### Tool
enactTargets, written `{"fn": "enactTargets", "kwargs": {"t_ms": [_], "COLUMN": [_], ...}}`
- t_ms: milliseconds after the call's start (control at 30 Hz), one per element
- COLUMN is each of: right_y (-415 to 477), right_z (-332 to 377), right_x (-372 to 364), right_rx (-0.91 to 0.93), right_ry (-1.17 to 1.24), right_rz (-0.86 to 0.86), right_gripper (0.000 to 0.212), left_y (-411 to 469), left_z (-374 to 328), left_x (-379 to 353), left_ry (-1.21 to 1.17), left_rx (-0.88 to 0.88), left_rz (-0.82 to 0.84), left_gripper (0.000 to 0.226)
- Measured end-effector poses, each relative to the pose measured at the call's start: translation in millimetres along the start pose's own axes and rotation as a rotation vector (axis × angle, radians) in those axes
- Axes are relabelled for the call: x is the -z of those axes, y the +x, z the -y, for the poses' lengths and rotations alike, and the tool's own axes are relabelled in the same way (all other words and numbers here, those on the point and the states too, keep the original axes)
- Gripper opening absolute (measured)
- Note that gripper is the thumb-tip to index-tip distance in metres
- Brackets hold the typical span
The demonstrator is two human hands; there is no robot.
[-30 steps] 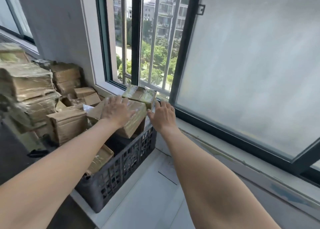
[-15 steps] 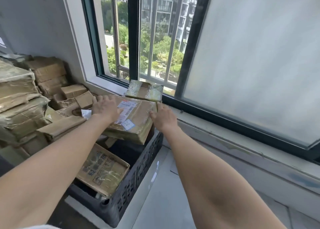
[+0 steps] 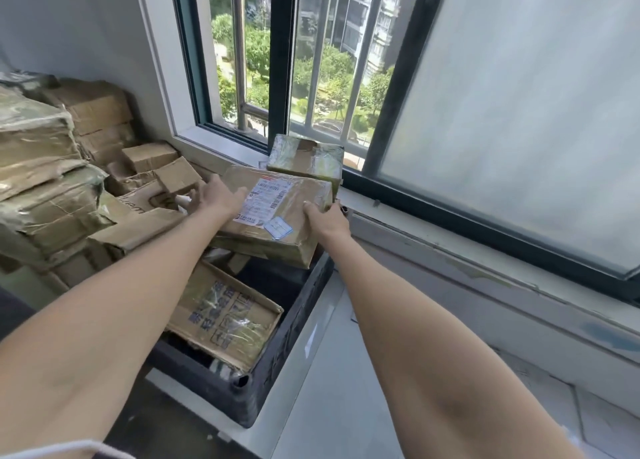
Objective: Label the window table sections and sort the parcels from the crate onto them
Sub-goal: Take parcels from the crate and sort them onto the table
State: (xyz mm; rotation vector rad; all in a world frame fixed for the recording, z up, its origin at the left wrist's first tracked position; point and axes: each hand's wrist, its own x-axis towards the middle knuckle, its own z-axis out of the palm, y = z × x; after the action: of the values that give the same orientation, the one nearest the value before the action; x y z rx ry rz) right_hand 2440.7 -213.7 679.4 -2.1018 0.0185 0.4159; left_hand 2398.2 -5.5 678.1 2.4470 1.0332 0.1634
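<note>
A taped brown parcel with a white shipping label sits tilted over the far end of the dark plastic crate. My left hand grips its left edge and my right hand grips its right edge. Behind it a smaller taped parcel rests by the window sill. Inside the crate lies a flat printed carton, with more parcels partly hidden below it.
Left of the crate is a heap of several brown parcels against the wall. The barred window and a frosted pane run along the far side. The pale table top stretches to the right of the crate.
Both hands have closed on the labelled parcel's sides and tipped it up so its label faces me. The camera has moved closer and looks further down into the crate.
</note>
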Motion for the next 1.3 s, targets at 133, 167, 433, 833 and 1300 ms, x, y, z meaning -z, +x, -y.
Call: {"fn": "enactTargets", "kwargs": {"t_ms": [133,167,433,833,1300], "right_y": [6,6,-20,-73,-103], "right_z": [-7,-8,-24,-71,-90], "right_x": [-3,-1,57,175,209], "right_rx": [-0.055,-0.069,0.033,0.221,0.254], "right_ry": [0.179,0.24,0.569,0.616,0.641], "right_rz": [0.031,0.039,0.021,-0.107,-0.192], "right_gripper": [0.081,0.079,0.048,0.055,0.051], "left_y": [6,4,-56,-117,-152], "left_z": [4,4,-29,-76,-107], "left_x": [-7,-7,2,-22,-24], "left_ry": [-0.065,-0.085,-0.453,-0.852,-0.884], "left_rx": [0.066,0.078,0.001,-0.185,-0.294], "left_rz": [0.069,0.044,-0.151,0.02,0.095], "left_gripper": [0.074,0.074,0.065,0.039,0.039]}}
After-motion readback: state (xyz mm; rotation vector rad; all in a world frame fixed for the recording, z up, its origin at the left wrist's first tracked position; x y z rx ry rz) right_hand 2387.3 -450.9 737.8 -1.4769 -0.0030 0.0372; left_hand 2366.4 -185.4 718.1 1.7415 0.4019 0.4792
